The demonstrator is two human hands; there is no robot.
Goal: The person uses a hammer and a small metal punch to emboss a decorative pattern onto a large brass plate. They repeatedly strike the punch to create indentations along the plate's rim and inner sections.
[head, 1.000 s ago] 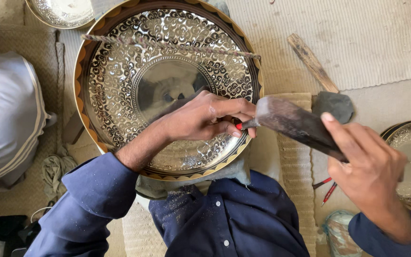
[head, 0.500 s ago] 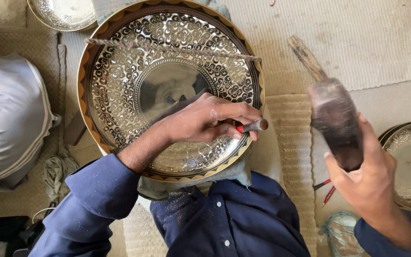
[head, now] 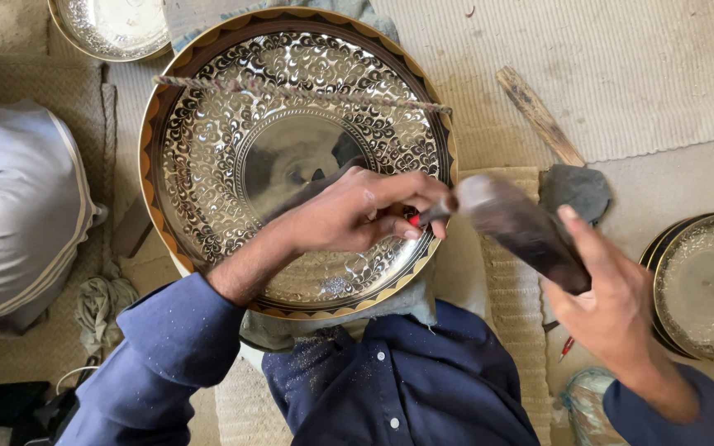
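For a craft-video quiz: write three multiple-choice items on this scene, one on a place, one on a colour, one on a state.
1. Where does the left hand rest?
A. on the large engraved tray
B. on the grey stone
C. on the white bundle

2. What colour are the sleeves?
A. red
B. dark blue
C. yellow

3. What is the right hand doing?
A. lying flat and empty
B. gripping a dark mallet
C. holding a cup

Answers:
1. A, the hand lies on the tray's lower right part, pinching a small chisel.
2. B, both forearms wear dark blue cloth.
3. B, its fingers wrap the mallet, whose head meets the chisel's end.
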